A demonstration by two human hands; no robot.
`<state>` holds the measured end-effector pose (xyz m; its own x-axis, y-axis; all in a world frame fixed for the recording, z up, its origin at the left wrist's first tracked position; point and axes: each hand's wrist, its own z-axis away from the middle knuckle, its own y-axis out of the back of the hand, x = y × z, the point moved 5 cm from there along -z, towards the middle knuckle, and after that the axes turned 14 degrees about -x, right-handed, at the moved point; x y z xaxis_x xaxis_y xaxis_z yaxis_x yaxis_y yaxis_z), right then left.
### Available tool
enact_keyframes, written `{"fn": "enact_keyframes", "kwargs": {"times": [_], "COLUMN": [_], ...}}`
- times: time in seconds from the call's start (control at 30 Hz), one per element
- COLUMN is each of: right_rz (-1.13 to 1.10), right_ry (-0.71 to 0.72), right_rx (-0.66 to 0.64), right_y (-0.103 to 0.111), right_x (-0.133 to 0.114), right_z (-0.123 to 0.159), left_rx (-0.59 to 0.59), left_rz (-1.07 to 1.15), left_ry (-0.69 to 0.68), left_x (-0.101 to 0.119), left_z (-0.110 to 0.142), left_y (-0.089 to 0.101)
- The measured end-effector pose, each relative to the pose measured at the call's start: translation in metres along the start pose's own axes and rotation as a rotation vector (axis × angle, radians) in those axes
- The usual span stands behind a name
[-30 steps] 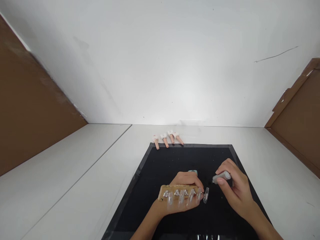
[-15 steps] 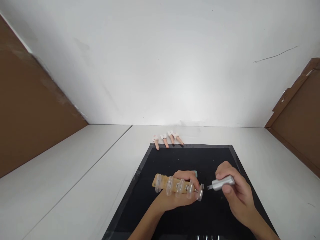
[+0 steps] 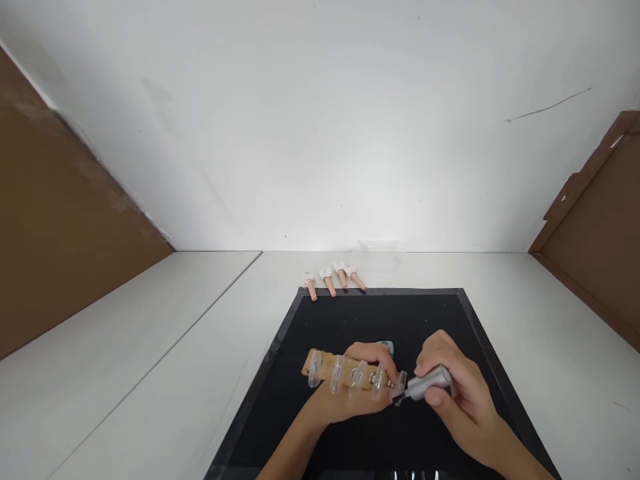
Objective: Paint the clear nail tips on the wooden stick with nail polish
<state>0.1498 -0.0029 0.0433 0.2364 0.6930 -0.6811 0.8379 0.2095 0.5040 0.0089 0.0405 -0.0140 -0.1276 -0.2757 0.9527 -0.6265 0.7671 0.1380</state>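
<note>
My left hand [image 3: 350, 400] is closed around a tan wooden strip [image 3: 325, 364] that carries several clear false nail tips [image 3: 337, 375] on small silver mounts. It holds the strip level above the black mat [image 3: 350, 320]. My right hand [image 3: 450, 393] pinches a silver brush handle [image 3: 425, 384], its dark tip touching the rightmost clear nail tip [image 3: 400, 384]. A small teal object [image 3: 388, 346] peeks out just behind my left fingers.
Several pink practice fingers with white bases [image 3: 333, 278] lie in a row on the white table [image 3: 150, 347] beyond the mat's far edge. Brown panels [image 3: 60, 220] stand at the left and at the right [image 3: 595, 240]. A white wall is behind.
My left hand turned the strip so the nail tips face up and shifted it slightly left. My right hand moved left and down, bringing the brush tip onto the rightmost nail tip.
</note>
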Motion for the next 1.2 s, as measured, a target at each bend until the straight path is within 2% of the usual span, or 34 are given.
{"fn": "enact_keyframes", "kwargs": {"times": [0.1, 0.2, 0.37, 0.53, 0.73, 0.9, 1.07, 1.2], "right_rz": [0.121, 0.138, 0.130, 0.200, 0.073, 0.133, 0.077, 0.102], "right_ry": [-0.048, -0.048, 0.071, -0.015, 0.091, 0.034, 0.084, 0.008], "right_rx": [0.055, 0.110, -0.032, 0.102, -0.010, 0.103, 0.005, 0.097], "right_y": [0.004, 0.008, 0.002, 0.009, 0.002, 0.008, 0.003, 0.007], "right_x": [0.002, 0.002, -0.008, -0.004, -0.011, -0.008, -0.011, -0.006], "right_z": [0.000, 0.000, -0.006, -0.003, -0.008, -0.005, -0.006, -0.004], "left_rx": [0.008, 0.023, 0.019, 0.013, 0.002, 0.010, 0.019, -0.005], "left_rz": [-0.011, -0.034, -0.022, -0.039, -0.024, 0.043, 0.149, 0.237], "left_ry": [0.007, 0.022, 0.008, 0.026, 0.022, 0.057, 0.097, 0.098], "left_x": [-0.001, -0.002, -0.001, -0.003, -0.002, -0.005, -0.009, -0.009], "left_z": [0.001, 0.000, -0.002, 0.000, -0.001, 0.002, 0.002, 0.000], "left_y": [0.000, 0.000, -0.001, 0.000, 0.001, 0.002, 0.001, -0.001]}}
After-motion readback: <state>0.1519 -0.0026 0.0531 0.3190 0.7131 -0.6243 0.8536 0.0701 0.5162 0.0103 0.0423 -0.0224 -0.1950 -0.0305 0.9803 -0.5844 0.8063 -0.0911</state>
